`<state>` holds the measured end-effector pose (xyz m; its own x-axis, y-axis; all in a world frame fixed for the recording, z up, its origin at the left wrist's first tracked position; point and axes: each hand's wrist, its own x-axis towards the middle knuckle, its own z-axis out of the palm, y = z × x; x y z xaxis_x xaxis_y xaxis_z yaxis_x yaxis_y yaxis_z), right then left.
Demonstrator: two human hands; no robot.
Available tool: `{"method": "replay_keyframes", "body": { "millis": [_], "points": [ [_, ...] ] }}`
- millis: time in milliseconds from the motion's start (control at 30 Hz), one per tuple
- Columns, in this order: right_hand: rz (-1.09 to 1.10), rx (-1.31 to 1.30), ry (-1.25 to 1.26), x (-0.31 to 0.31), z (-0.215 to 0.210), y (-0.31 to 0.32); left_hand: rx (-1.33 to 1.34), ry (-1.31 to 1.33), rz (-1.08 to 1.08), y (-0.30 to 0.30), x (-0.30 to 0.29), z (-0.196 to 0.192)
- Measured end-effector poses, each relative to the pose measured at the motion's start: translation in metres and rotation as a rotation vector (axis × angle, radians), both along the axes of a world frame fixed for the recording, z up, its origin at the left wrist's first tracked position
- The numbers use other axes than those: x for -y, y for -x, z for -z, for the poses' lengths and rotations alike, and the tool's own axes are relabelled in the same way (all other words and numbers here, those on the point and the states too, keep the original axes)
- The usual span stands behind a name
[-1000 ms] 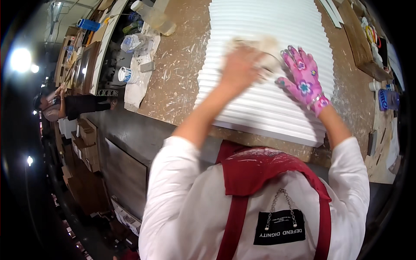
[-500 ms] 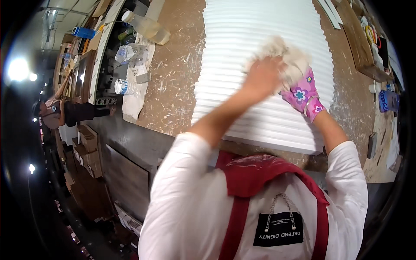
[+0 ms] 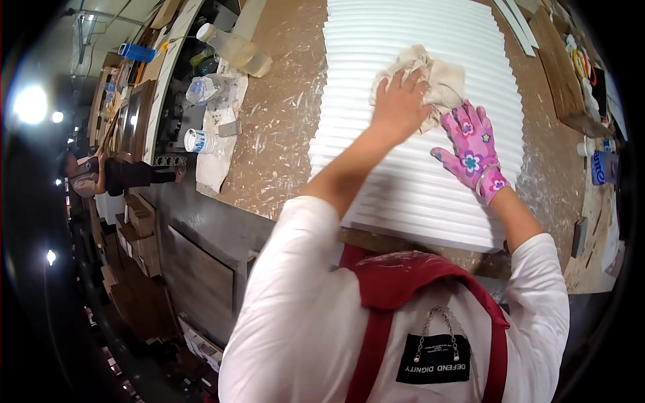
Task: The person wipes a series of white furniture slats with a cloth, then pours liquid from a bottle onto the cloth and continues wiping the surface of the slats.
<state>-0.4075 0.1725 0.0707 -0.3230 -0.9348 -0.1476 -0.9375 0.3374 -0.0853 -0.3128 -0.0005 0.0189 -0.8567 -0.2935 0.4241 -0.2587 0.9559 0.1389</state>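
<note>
A white panel with a ridged, corrugated face point(image 3: 376, 178) lies on the worn brown table. My bare left hand point(image 3: 401, 107) rests on a crumpled beige cloth point(image 3: 447, 80) near the panel's middle, its fingers spread and pressing the cloth from above. In a pink flowered glove, my right hand point(image 3: 472, 149) lies flat on the ridges beside the cloth. Its fingers are stretched out, the thumb apart, and the fingertips reach the cloth's near right edge. Part of the cloth is hidden under my left hand.
At left stand a bottle of cloudy liquid point(image 3: 242, 55), a clear plastic bottle point(image 3: 207, 89), a white cup point(image 3: 199, 141) and a small grey block point(image 3: 230, 128). A wooden box point(image 3: 563, 77) holds tools at right, near a dark block point(image 3: 579, 236). Another person point(image 3: 101, 174) stands far left.
The cloth, bunched under both hands before, now lies more spread out. My right hand has come off it toward me, fingers straightened. My left hand's fingers have spread.
</note>
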Motion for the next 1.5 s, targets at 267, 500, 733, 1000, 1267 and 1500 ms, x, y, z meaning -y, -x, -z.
{"method": "replay_keyframes", "body": {
  "millis": [267, 500, 733, 1000, 1267, 1500],
  "points": [
    [-0.038, 0.016, 0.149, -0.006, 0.011, 0.007, 0.167, -0.554, -0.713, -0.105, 0.14, -0.023],
    [0.012, -0.128, 0.252, 0.039, 0.016, 0.064, -0.016, -0.18, -0.051, -0.032, 0.088, -0.008],
    [0.054, -0.108, 0.217, 0.042, 0.031, 0.07, 0.277, -0.442, -0.54, -0.05, 0.15, -0.042],
    [0.077, -0.098, 0.046, 0.043, 0.024, 0.073, 0.182, -0.377, 0.082, 0.02, 0.072, -0.009],
    [0.049, -0.044, 0.269, 0.044, 0.036, 0.071, -0.048, -0.67, -0.435, -0.016, 0.129, -0.073],
    [0.084, -0.06, 0.174, 0.043, 0.026, 0.072, -0.089, -0.115, 0.135, 0.078, 0.065, 0.014]
  ]
}}
